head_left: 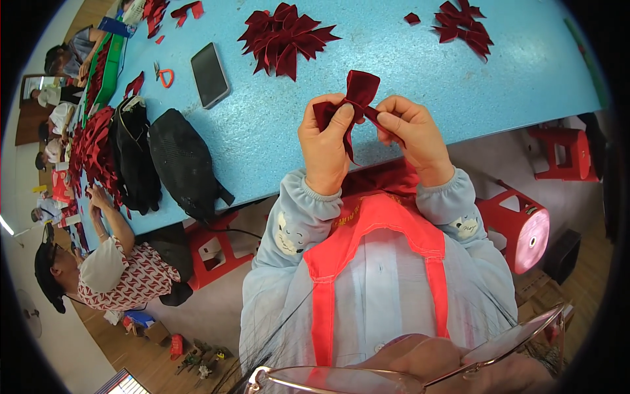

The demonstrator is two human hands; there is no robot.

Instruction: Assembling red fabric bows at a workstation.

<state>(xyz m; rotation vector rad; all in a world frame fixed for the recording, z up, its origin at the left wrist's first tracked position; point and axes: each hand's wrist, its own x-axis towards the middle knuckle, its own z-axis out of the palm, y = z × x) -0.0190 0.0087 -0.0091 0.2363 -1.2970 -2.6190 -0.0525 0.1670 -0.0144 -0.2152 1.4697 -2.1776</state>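
A dark red velvet bow [361,88] is held up over the near edge of the blue table, between my two hands. My left hand [326,141] pinches it at the knot, thumb across the front, with one loop sticking up and a tail hanging below. With thumb and forefinger, my right hand [415,134] grips a ribbon end on the bow's right side. Beyond my hands lies a heap of finished-looking dark red bows [283,39]. A smaller group of bows [462,27] rests at the far right, beside a small red scrap [412,19].
On the blue table [275,131] are a phone [210,75], orange-handled snips [164,75], two black bags [184,161] and a red ribbon pile [95,148]. A green crate [108,72] stands at left. A co-worker [118,262] sits there. Red stools [518,226] stand below the table.
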